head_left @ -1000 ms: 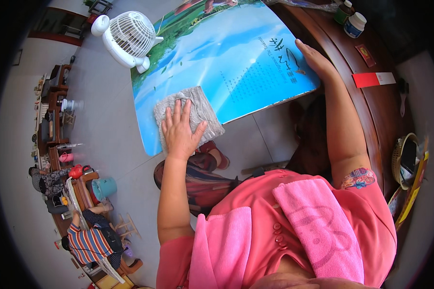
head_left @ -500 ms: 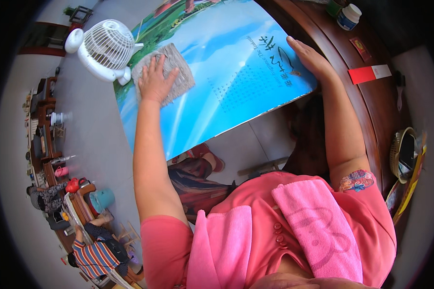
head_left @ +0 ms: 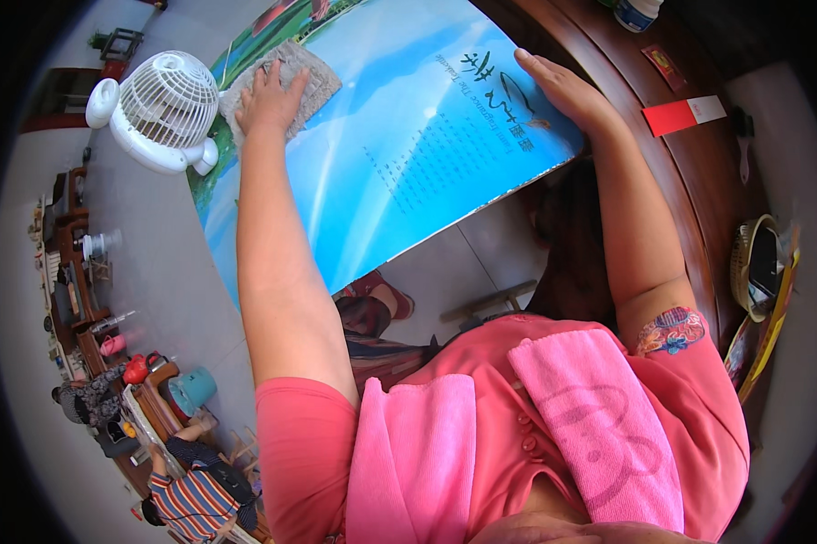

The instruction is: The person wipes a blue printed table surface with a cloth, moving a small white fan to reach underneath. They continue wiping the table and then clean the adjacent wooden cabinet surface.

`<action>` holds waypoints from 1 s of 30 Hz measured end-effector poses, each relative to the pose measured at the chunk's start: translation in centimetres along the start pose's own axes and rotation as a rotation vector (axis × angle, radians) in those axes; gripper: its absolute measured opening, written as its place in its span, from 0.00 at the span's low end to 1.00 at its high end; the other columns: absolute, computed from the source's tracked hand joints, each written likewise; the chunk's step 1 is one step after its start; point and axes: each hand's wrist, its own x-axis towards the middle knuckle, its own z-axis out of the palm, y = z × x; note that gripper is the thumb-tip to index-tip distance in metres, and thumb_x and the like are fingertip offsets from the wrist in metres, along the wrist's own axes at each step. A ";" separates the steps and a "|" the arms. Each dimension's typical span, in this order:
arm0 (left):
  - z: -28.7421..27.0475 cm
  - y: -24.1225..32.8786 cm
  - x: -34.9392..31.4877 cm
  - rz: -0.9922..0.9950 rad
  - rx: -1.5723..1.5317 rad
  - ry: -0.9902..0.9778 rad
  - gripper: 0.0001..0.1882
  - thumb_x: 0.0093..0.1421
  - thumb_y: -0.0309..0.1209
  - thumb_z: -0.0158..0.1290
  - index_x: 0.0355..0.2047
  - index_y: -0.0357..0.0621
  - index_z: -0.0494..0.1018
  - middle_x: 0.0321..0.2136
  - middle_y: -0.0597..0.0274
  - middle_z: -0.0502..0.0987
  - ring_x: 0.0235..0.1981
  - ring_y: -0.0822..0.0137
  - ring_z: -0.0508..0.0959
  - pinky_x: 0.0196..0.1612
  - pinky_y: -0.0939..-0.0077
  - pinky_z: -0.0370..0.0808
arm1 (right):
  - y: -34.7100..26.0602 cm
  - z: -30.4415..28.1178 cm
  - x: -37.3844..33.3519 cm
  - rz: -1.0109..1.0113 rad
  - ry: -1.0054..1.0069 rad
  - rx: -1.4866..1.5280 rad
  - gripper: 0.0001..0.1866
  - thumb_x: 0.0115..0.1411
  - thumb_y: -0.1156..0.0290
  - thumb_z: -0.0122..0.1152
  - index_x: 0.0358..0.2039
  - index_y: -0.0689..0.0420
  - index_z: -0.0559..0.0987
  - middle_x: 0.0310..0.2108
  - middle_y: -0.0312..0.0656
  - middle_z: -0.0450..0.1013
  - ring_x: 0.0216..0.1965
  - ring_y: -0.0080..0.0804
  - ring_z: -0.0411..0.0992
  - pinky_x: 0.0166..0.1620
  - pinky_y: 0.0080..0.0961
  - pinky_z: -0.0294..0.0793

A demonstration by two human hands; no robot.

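Observation:
A large glossy blue board printed with a sky and green landscape (head_left: 399, 145) leans out from a dark wooden table (head_left: 699, 181). My left hand (head_left: 268, 95) presses flat on a grey cloth (head_left: 311, 77) near the board's far left part, arm stretched out. My right hand (head_left: 558, 86) lies flat with fingers together on the board's right edge, steadying it. A pink towel (head_left: 599, 417) hangs around my neck over a pink shirt.
A white fan (head_left: 159, 109) stands on the grey floor left of the board. A red slip (head_left: 685, 113) lies on the table. A basket (head_left: 762, 263) sits at the right. Low shelves with small items and two seated people (head_left: 191, 499) are at lower left.
My left hand has slid the grey cloth up along the board, from its near lower part to the far upper part. My right hand has stayed on the board's edge.

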 end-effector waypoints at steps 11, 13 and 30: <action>-0.5 2.7 -14.4 0.221 -0.030 0.035 0.42 0.61 0.63 0.46 0.71 0.62 0.56 0.72 0.58 0.52 0.72 0.43 0.49 0.69 0.42 0.46 | -0.1 -0.6 -0.1 0.044 -0.053 0.008 0.48 0.63 0.28 0.40 0.68 0.56 0.65 0.66 0.53 0.62 0.66 0.46 0.62 0.67 0.35 0.58; -0.7 2.8 -17.6 0.260 -0.035 0.047 0.41 0.61 0.62 0.47 0.70 0.61 0.56 0.72 0.57 0.52 0.72 0.43 0.49 0.69 0.41 0.45 | 0.8 -0.2 0.5 0.005 -0.026 0.035 0.47 0.64 0.29 0.40 0.67 0.57 0.65 0.65 0.53 0.64 0.65 0.44 0.64 0.66 0.34 0.60; -1.6 13.4 -20.3 0.485 -0.020 -0.017 0.41 0.62 0.61 0.47 0.71 0.61 0.55 0.72 0.56 0.51 0.73 0.44 0.47 0.69 0.38 0.45 | 0.1 -1.6 0.4 0.186 0.014 0.800 0.45 0.66 0.34 0.42 0.65 0.64 0.64 0.62 0.52 0.66 0.62 0.41 0.64 0.63 0.37 0.61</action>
